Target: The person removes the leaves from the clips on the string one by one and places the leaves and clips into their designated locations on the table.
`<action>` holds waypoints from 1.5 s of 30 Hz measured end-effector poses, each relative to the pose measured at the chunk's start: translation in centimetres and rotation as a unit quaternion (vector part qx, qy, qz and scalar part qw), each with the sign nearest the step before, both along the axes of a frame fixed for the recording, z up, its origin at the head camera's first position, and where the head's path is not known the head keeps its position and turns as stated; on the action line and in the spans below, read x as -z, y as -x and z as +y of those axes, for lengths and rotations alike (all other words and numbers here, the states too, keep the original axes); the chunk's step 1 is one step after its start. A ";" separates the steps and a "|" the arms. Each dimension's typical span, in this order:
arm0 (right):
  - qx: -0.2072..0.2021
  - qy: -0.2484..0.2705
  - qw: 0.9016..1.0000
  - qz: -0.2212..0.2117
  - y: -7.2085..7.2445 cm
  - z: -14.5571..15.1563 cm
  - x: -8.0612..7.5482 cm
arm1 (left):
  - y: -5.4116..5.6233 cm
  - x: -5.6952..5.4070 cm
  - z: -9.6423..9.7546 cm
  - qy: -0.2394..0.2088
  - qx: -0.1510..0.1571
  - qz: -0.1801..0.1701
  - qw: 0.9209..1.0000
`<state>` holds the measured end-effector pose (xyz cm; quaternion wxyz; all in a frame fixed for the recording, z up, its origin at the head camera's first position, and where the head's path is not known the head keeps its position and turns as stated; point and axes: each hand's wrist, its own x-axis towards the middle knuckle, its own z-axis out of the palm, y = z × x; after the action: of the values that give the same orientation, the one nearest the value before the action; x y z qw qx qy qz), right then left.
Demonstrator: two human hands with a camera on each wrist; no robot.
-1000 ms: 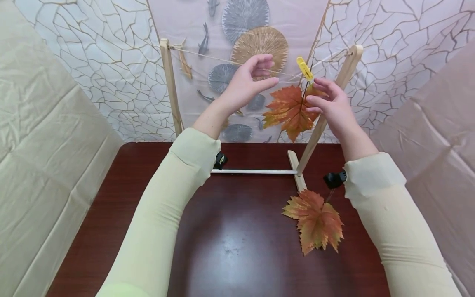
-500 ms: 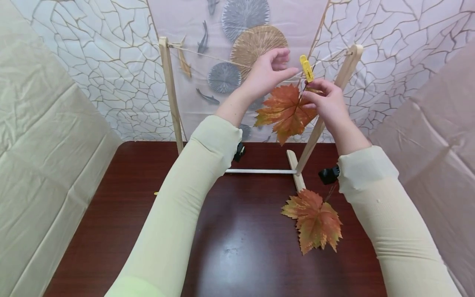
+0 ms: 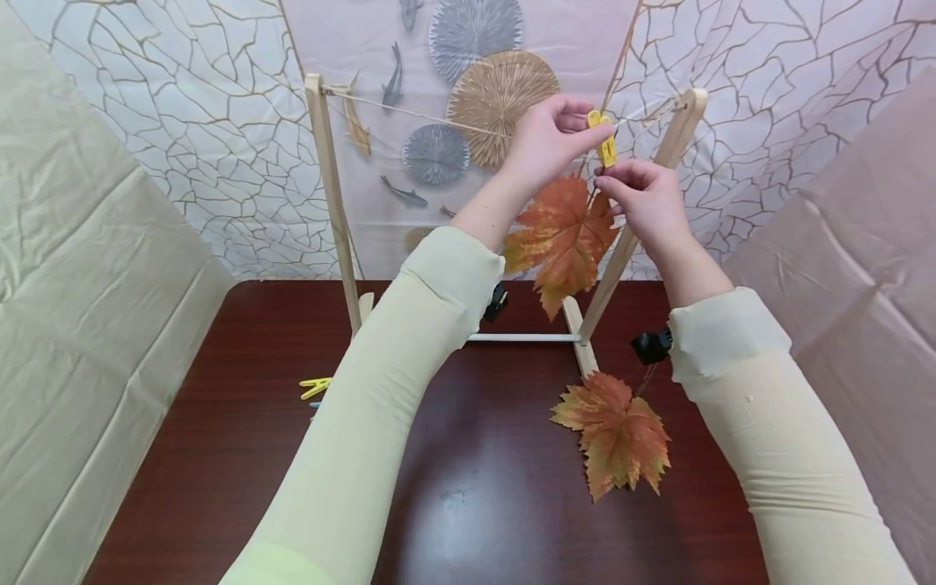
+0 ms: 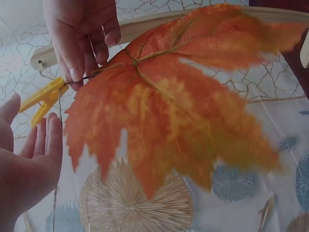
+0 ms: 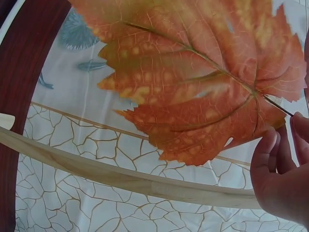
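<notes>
Gold-veined white backdrop (image 3: 175,122) rises behind a dark-red tabletop (image 3: 512,463) as a person works at a string (image 3: 409,110) strung between wooden posts (image 3: 677,140). The right grip (image 3: 647,195) pinches the dark stem (image 5: 277,105) of an orange maple leaf (image 4: 154,104) between thumb and fingers, the leaf hanging just below and to its left. The left grip (image 3: 548,134), thumb and fingertips set on either side, has what looks like a light hold on a yellow clothespin (image 3: 608,152) just above the right grip. Clipping leaf to string appears to be the step in hand; whether the clothespin already bites stem, string or both cannot be made out. The next move likely calls for a squeeze of the clothespin while the right grip steadies the stem. A second maple leaf (image 3: 617,435) lies well below the right grip; a spare clothespin (image 3: 320,382) rests well to the left grip's left.
</notes>
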<state>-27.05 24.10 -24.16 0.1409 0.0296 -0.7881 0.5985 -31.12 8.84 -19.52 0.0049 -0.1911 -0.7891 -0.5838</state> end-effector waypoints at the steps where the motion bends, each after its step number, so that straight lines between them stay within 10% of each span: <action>1: 0.003 -0.005 1.000 0.001 0.0 0.0 0.0 | -0.1 0.0 0.0 0.001 -0.008 -0.001 1.000; 18: -0.006 -0.024 1.000 -0.008 -0.4 -0.2 -0.5 | -0.4 0.0 -0.1 0.004 -0.049 0.016 0.999; 27: -0.009 -0.025 1.000 -0.009 -0.4 -0.3 -0.4 | -0.1 0.5 -0.6 -0.076 -0.039 0.022 0.996; 45: -0.013 -0.063 0.997 -0.033 -0.9 0.4 0.8 | 1.1 -0.4 -3.7 -0.274 -0.050 0.024 0.960</action>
<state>-26.20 24.49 -24.93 0.1047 0.0291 -0.8281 0.5500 -32.19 5.13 -19.08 0.1054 -0.1564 -0.6070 -0.7720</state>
